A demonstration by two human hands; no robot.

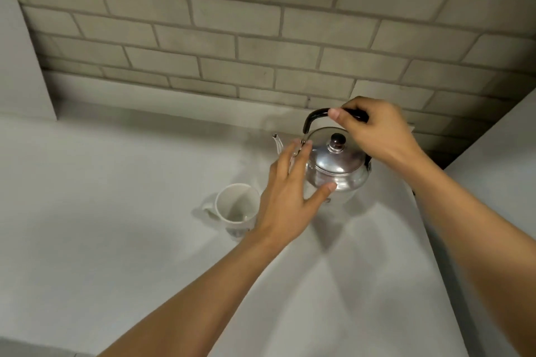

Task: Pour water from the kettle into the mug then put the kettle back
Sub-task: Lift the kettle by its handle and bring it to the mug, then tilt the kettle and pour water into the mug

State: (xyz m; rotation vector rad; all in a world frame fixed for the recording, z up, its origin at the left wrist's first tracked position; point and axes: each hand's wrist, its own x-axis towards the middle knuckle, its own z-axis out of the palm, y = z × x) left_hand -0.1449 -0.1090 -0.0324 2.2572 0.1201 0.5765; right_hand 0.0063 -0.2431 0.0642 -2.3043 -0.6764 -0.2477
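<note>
A shiny steel kettle [339, 165] with a dark lid knob and a black arched handle stands on the white counter [116, 197] near the brick wall, its spout pointing left. My right hand [374, 127] is closed around the top of the handle. My left hand [290, 191] lies flat against the kettle's left side, fingers spread, thumb on the lower body. A white mug [236, 209] stands upright just left of my left hand, its handle to the left, partly hidden by my wrist.
A grey brick wall [261, 38] runs behind the counter. A white block [20, 66] rises at the far left. A white wall or panel [499, 168] bounds the counter on the right.
</note>
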